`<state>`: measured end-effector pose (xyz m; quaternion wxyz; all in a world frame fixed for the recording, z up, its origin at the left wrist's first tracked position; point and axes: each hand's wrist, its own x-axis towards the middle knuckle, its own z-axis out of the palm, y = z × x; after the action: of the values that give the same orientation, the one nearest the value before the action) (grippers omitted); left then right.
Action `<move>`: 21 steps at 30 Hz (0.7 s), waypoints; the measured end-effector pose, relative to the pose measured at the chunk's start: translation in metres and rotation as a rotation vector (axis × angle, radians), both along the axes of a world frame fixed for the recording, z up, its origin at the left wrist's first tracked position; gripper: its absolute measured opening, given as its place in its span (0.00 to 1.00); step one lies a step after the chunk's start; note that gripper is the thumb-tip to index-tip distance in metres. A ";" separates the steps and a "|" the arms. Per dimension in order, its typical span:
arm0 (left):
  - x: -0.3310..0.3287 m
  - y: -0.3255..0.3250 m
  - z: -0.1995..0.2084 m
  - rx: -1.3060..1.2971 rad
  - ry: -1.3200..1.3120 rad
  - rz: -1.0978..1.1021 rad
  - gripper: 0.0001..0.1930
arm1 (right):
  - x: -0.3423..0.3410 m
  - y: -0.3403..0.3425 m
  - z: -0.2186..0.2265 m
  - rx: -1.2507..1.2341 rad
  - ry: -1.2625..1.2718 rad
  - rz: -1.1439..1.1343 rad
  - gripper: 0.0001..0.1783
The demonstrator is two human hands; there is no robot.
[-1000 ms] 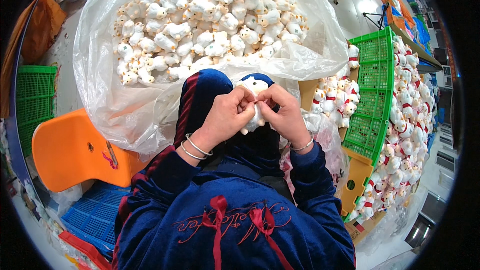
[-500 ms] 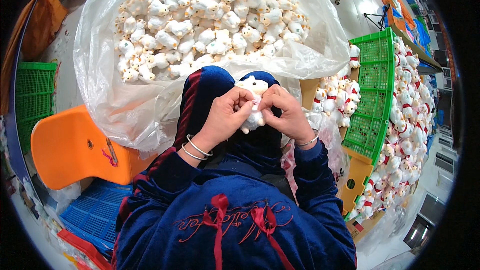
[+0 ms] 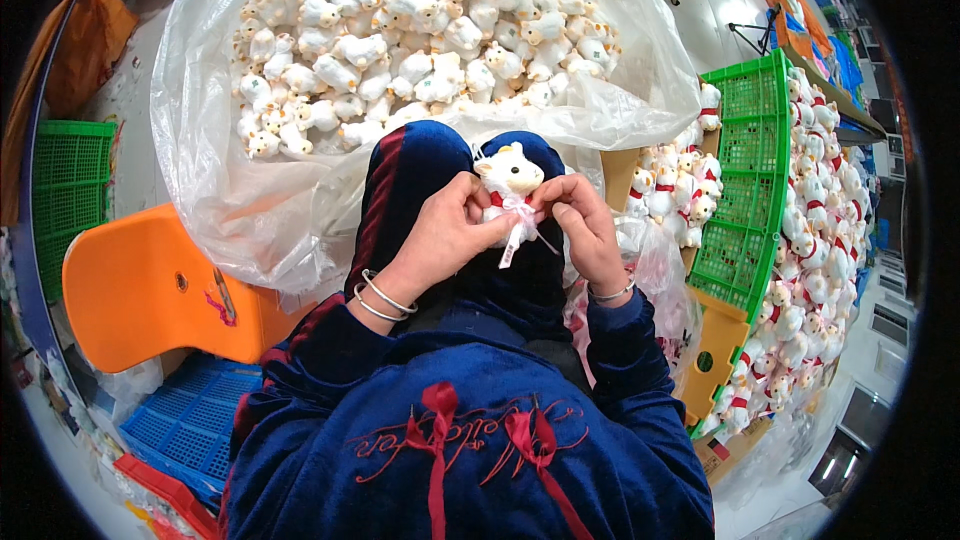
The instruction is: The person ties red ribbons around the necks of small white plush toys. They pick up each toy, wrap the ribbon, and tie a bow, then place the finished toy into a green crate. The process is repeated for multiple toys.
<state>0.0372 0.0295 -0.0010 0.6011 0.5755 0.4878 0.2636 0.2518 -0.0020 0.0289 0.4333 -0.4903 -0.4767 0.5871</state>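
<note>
A small white plush animal point(image 3: 511, 172) with a dark eye faces up over my knees. A red band circles its neck, and a pale pink ribbon point(image 3: 519, 208) lies at its chest. From it hangs a white tag point(image 3: 511, 245). My left hand point(image 3: 452, 225) is closed round the toy's left side, its thumb against the ribbon. On the other side my right hand point(image 3: 583, 227) pinches the ribbon near the toy's chest, and a thin end trails below its fingers.
Ahead, a large clear plastic bag point(image 3: 200, 130) holds a heap of white plush toys. At right stand a green crate point(image 3: 738, 175) and many toys with red neckbands point(image 3: 800, 290). An orange chair point(image 3: 130, 290) with thread snips point(image 3: 222, 292) is at left, above a blue crate point(image 3: 185, 420).
The toy has turned from lying tilted between my fingers to showing its head, red neckband and ribbon. The tag now hangs in sight. My right hand has moved slightly right.
</note>
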 end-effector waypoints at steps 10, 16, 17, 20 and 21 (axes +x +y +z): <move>0.000 -0.025 0.009 0.221 -0.091 0.090 0.12 | -0.012 -0.025 0.012 -0.079 -0.237 -0.019 0.11; 0.004 -0.031 0.008 0.017 -0.170 0.114 0.13 | -0.023 -0.029 0.008 0.086 -0.384 -0.021 0.07; 0.004 -0.033 0.000 0.016 -0.185 0.141 0.14 | -0.024 -0.029 0.008 0.079 -0.388 -0.008 0.07; 0.008 -0.034 0.002 0.071 -0.133 0.183 0.16 | -0.025 -0.028 0.006 0.061 -0.359 -0.015 0.06; 0.009 -0.034 0.004 0.099 -0.099 0.191 0.17 | -0.025 -0.028 0.005 0.056 -0.343 -0.024 0.06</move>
<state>0.0464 -0.0046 0.0030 0.5674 0.5418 0.4964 0.3715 0.2266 -0.0298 0.0337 0.3660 -0.5768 -0.5538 0.4761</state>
